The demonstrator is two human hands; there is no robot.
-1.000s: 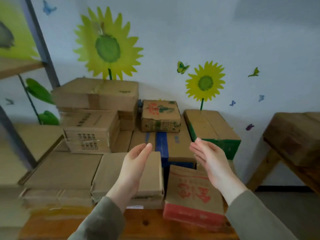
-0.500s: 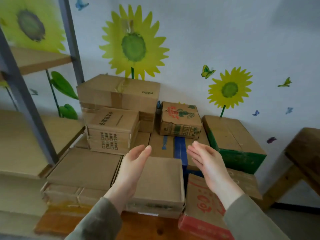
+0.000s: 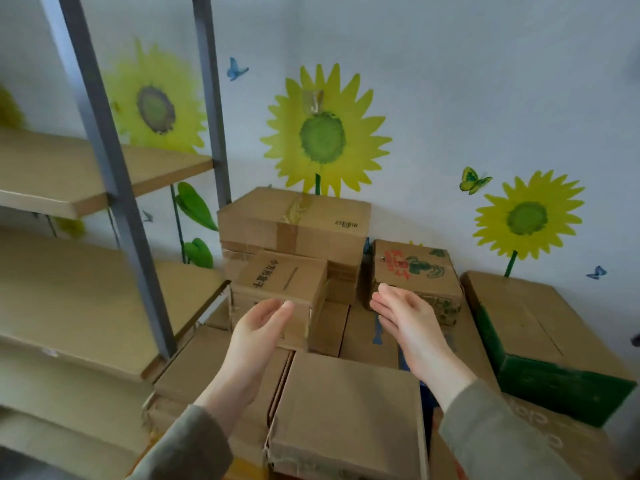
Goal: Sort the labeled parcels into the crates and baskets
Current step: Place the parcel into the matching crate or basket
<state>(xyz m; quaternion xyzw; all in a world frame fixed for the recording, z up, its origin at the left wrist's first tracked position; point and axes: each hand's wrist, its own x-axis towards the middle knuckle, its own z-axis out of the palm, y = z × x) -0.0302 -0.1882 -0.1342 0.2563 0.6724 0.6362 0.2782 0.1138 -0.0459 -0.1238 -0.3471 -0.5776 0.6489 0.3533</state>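
While both hands hang in the air over the pile, nothing is held. The left hand point(image 3: 258, 327) is up with its palm turned inward, fingers straight and pressed together. The right hand point(image 3: 405, 317) mirrors it, palm facing across, fingers straight and close side by side, with open space between the two palms.

The parcels are all heaped against the wall, beyond and beneath the hands. The left hand sits in front of the small printed parcel point(image 3: 284, 275), a brown carton with black characters on its lid, perched on flatter cartons. Whether the fingertips touch its front face, I cannot tell. Behind it is the big taped parcel point(image 3: 294, 220), the highest of the lot, right up against the wall. The right hand lines up with the red-and-green parcel point(image 3: 412, 268), just beside the big one, its lower front partly hidden by the fingers. Further right is the green-sided parcel point(image 3: 530, 323), low and wide. Nearest of all, under the wrists, lies the flat parcel point(image 3: 346, 403), plain brown, with another flat carton point(image 3: 204, 372) along its left edge.

Off to the left stands a shelf rack point(image 3: 114, 188) with grey metal uprights and wooden boards. On the wall a large sunflower sticker point(image 3: 323, 133) rises above the stack, with a smaller one to the right and butterflies scattered about. Grey-green sleeves point(image 3: 187, 445) cover both forearms
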